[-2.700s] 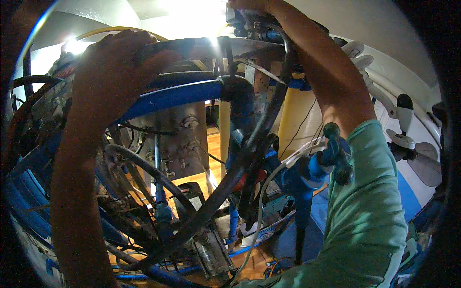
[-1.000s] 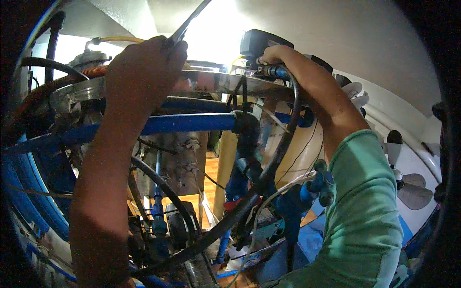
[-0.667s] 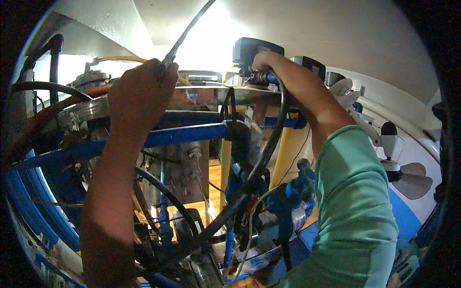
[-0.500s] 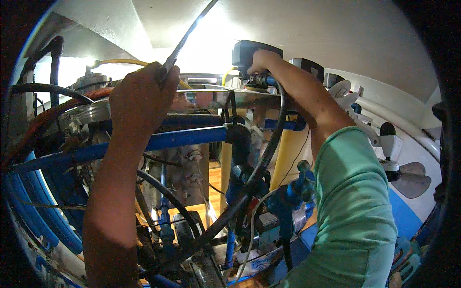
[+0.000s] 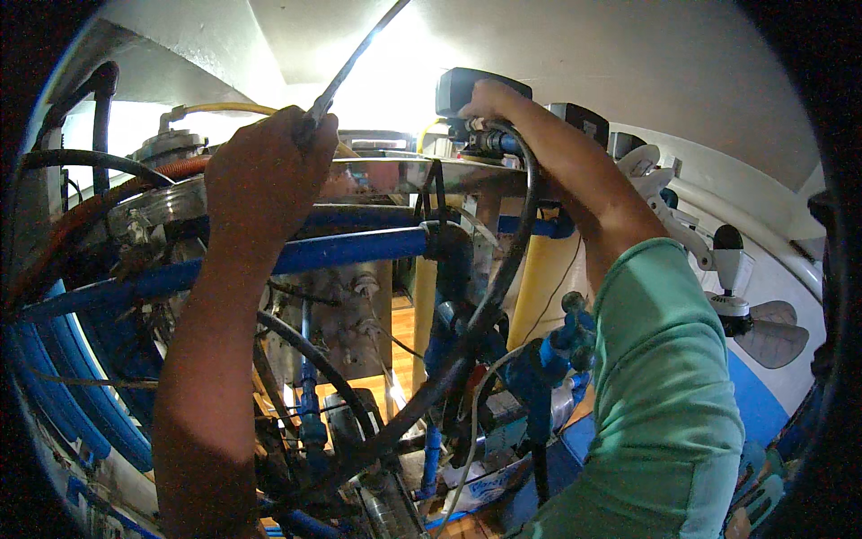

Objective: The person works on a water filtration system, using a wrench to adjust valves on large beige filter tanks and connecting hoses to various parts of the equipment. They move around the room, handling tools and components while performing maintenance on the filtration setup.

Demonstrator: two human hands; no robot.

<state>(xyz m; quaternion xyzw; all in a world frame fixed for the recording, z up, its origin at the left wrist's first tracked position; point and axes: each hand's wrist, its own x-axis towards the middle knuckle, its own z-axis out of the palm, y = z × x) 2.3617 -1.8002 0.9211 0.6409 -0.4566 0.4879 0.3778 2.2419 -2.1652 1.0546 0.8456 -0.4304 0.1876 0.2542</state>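
Note:
My left hand (image 5: 269,175) is raised at the left with its fingers wrapped round a long, thin, dark rod (image 5: 355,63), which slants up to the right past the bright light. My right hand (image 5: 492,101) reaches to the black valve head box (image 5: 462,92) on top of a yellow tank (image 5: 541,274). Its fingers are bent in against the box, just above a blue pipe fitting (image 5: 498,142). What those fingertips grip is hidden. From the fitting a thick black hose (image 5: 516,260) curves down between my forearms.
A metal frame rail (image 5: 377,175) and a blue pipe (image 5: 350,250) cross in front of me. Blue valves (image 5: 561,346) stand beside my right sleeve. A fan (image 5: 763,332) hangs on the right wall. At the left are blue coiled hoses (image 5: 90,386). The sloped ceiling (image 5: 628,54) is close overhead.
My right hand has shifted slightly upward at the black box, and more of the fitting below it shows. The left hand keeps its hold on the rod, almost unmoved.

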